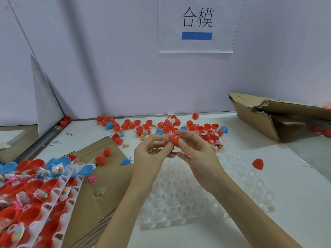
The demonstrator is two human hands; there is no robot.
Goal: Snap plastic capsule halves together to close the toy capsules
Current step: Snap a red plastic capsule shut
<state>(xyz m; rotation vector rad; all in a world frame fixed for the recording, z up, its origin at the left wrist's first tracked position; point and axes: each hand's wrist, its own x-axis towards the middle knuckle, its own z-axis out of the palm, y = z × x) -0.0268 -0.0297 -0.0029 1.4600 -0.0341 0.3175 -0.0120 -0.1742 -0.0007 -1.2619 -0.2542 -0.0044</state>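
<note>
A red capsule (pixel 174 138) is held up between both hands above the white tray (pixel 206 203). My left hand (pixel 149 158) pinches its left side, where a bit of clear wrapper sticks out. My right hand (pixel 195 151) curls over its top and right side, thumb underneath. Whether the two halves are joined is hidden by the fingers. Many loose red and blue capsule halves (pixel 161 126) lie scattered at the back of the table.
A tray of open red and blue halves with small toy bags (pixel 32 190) sits at the left on flat cardboard (pixel 100 176). A single red half (pixel 258 163) lies to the right. A torn cardboard box (pixel 279 115) is at the back right. A wall stands behind.
</note>
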